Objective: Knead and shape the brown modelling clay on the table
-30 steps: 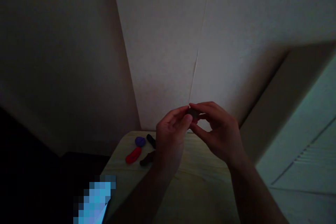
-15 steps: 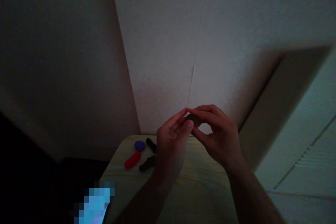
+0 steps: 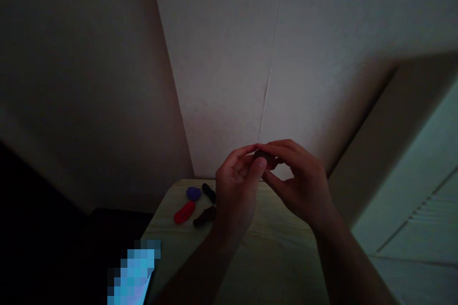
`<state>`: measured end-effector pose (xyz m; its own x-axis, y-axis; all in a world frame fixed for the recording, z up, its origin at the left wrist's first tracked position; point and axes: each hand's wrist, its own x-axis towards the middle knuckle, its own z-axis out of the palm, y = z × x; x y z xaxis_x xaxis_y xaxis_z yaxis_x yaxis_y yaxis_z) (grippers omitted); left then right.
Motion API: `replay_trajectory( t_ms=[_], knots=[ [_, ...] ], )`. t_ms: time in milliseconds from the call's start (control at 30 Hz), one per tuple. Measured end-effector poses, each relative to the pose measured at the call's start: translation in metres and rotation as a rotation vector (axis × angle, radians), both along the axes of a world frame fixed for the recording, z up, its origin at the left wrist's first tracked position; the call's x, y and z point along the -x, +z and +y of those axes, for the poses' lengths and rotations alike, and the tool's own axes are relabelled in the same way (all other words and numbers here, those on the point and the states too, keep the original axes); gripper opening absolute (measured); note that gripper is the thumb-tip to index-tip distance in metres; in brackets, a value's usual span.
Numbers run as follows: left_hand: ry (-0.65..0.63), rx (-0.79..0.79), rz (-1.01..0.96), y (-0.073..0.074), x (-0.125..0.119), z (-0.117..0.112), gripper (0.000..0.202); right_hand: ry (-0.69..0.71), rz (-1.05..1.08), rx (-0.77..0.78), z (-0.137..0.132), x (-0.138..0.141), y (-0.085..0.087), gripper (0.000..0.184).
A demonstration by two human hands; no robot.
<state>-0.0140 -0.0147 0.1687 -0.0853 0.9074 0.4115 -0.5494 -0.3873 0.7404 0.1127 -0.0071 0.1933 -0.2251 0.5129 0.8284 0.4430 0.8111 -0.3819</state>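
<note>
In dim light, my left hand [image 3: 238, 190] and my right hand [image 3: 300, 181] meet above a small light wooden table [image 3: 275, 252]. Both pinch one small dark lump [image 3: 263, 156] between fingertips and thumbs. It looks like a piece of modelling clay, though the dark hides its colour. On the table to the left of my left hand lie a purple lump [image 3: 193, 193], a red roll [image 3: 184, 211], a black roll [image 3: 208, 192] and a brown piece [image 3: 204, 216].
The table stands in a corner between two pale walls [image 3: 232, 57]. A light panelled door or cabinet front [image 3: 418, 200] is on the right. A blurred bright blue patch [image 3: 134, 271] shows at the lower left, beside the table's edge. Darkness fills the left.
My hands stayed together on the dark lump, with the fingers shifting slightly around it. They dipped a little half a second ago and have come back up. The pieces on the table have not moved.
</note>
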Motion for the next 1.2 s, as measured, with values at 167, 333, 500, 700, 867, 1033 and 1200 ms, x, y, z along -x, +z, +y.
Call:
replay_trajectory(
  t_ms=[167,333,500,700,867,1033,1200],
  knots=[
    [-0.014,0.016,-0.006,0.0022,-0.0003,-0.0007,0.022,-0.051,0.039,-0.038,-0.0011,-0.0012,0.0003,0.025],
    [-0.006,0.014,-0.029,0.0024,-0.0001,-0.0002,0.021,-0.042,0.042,-0.017,-0.0003,-0.0008,-0.003,0.038],
    [0.036,-0.014,-0.031,0.002,-0.0005,0.0012,0.021,-0.047,0.011,-0.08,-0.0008,0.0001,-0.0019,0.026],
    [-0.006,0.018,-0.046,0.0022,-0.0008,0.0011,0.028,-0.089,-0.014,-0.109,-0.0002,-0.0018,-0.0036,0.037],
    [0.015,0.012,-0.074,0.0016,0.0013,0.0011,0.024,-0.074,-0.031,-0.122,0.0008,-0.0029,-0.0047,0.04],
    [-0.062,0.049,-0.11,0.0044,0.0027,-0.0002,0.021,-0.056,-0.002,-0.12,0.0003,-0.0033,-0.0038,0.036],
    [-0.062,0.071,-0.129,0.0068,0.0017,-0.0011,0.023,-0.079,0.005,-0.108,0.0002,-0.0029,-0.0034,0.039]
  ],
)
